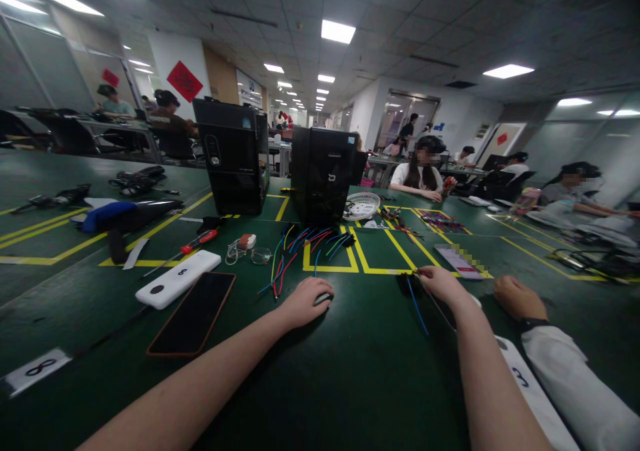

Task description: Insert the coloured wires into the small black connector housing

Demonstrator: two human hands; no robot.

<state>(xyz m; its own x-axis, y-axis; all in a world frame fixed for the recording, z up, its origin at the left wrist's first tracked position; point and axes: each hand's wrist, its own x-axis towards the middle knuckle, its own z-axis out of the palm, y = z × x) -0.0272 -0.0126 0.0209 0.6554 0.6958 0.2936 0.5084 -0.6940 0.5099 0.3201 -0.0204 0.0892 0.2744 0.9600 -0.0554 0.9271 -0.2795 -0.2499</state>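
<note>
My left hand rests on the green table with its fingers curled over a small grey object. My right hand lies further right and pinches a thin blue wire beside a small black part. A bundle of coloured cables spills toward my left hand from a black computer tower. A second, taller tower stands to its left.
A dark phone, a white power bank, glasses and a red screwdriver lie at left. A white basket sits behind the tower. Another person's hand and white sleeve rest at right. Several people sit around.
</note>
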